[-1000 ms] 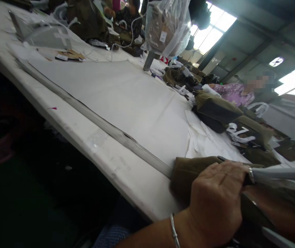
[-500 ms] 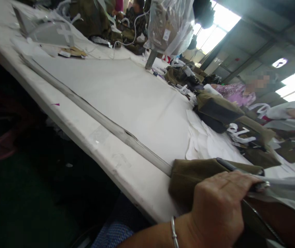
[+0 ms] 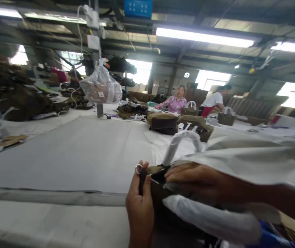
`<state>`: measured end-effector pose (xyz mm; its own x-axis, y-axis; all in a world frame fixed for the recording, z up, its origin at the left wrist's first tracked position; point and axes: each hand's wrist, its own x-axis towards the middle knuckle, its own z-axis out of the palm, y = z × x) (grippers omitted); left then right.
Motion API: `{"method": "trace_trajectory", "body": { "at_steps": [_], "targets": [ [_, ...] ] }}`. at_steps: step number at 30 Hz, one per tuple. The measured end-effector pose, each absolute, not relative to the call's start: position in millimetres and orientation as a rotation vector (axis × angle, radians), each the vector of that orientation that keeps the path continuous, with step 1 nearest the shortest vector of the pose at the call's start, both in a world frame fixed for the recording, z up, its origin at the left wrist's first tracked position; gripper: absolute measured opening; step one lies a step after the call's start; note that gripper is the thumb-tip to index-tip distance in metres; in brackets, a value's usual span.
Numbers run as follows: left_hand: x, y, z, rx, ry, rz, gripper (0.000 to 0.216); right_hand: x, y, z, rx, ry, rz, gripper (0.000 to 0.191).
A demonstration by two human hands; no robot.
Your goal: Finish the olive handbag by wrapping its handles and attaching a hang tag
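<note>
My left hand [image 3: 140, 206] grips the near end of an olive-brown bag [image 3: 159, 187] at the table's front edge, thumb and fingers closed round its dark end piece by a small metal ring [image 3: 138, 168]. My right hand [image 3: 194, 181] lies across the top of the same bag, fingers stretched towards the left and pressing on its dark opening. The bag's handles [image 3: 180, 144] are wrapped in white paper, one arching above and one lying across the front. A white cloth cover [image 3: 253, 158] drapes over the bag and my right forearm.
The white-covered table [image 3: 67, 155] stretches ahead, with a grey strip along its front. Finished olive bags [image 3: 163, 121] stand at the far side, a plastic-wrapped bag [image 3: 99, 89] hangs on a post, and two people [image 3: 177, 101] sit behind. Dark fabric piles lie far left.
The camera has swung up to a level view of the hall. My left hand has shifted from lying over the bag to gripping its end, and my right hand has come into view on top.
</note>
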<state>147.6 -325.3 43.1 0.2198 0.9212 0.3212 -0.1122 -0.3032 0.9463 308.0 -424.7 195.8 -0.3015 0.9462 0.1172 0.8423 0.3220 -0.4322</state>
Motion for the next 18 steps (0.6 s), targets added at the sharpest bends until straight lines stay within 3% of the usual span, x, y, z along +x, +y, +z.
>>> {"method": "trace_trajectory", "body": {
  "at_steps": [2, 5, 8, 11, 13, 18],
  "targets": [
    [144.9, -324.3, 49.8, 1.575, 0.852, 1.325, 0.045, 320.2, -472.3, 213.1, -1.663, -2.164, 0.217, 0.033],
    [134.6, -340.1, 72.9, 1.682, 0.938, 1.560, 0.059, 344.7, -557.2, 212.5, -1.763, -1.838, -0.351, 0.026],
    [120.2, -366.8, 113.0, 1.836, 0.750, 1.716, 0.039, 366.0, -621.4, 179.6, -1.952, -1.422, -0.604, 0.018],
    [121.9, -383.2, 163.0, 2.284, 0.234, 1.322, 0.021, 374.3, -637.2, 145.0, -2.117, -1.211, -0.251, 0.041],
    [137.8, -382.5, 195.7, 2.487, 0.056, 0.959, 0.036, 373.1, -625.0, 132.3, -2.109, -1.190, 0.054, 0.051],
    [196.9, -362.3, 254.0, 2.674, -0.156, 0.189, 0.079, 366.6, -575.2, 131.9, -1.833, -1.064, 0.338, 0.057]
  ]
}}
